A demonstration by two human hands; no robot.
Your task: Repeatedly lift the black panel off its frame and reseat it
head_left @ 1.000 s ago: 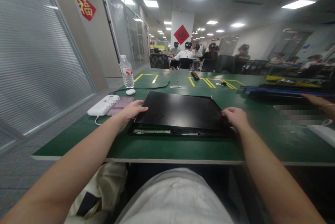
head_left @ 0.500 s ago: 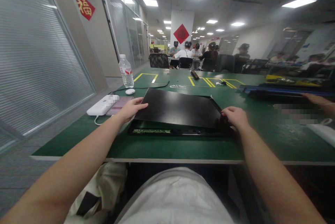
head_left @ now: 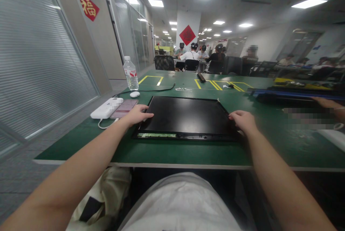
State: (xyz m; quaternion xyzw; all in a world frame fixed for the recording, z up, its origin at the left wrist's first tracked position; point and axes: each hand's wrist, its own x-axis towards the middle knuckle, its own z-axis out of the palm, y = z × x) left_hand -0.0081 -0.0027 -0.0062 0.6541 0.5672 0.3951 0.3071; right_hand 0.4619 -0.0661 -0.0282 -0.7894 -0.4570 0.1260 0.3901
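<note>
A glossy black LCD panel [head_left: 185, 114] lies nearly flat inside a shallow black display frame [head_left: 223, 137] in front of me on the table. Along the frame's near edge shows a green circuit strip [head_left: 156, 135]. My left hand [head_left: 137, 114] grips the left edge of the panel, its thumb lying over the top surface and its other fingers at the side. At the right edge, my right hand [head_left: 244, 120] has thumb and fingertips pinched on the rim; whether they also catch the panel is hard to see.
On the green table [head_left: 188, 153], a white power bank [head_left: 104, 108], a phone [head_left: 125, 108], a white earbud case [head_left: 134, 94] and a water bottle [head_left: 130, 73] stand left. Another person's hand [head_left: 325, 102] is at far right, near a dark blue-edged object [head_left: 296, 95].
The panel's left side, tilted up before, has come down into the frame. My left hand lowered slightly with it, while my right hand stayed at the right edge.
</note>
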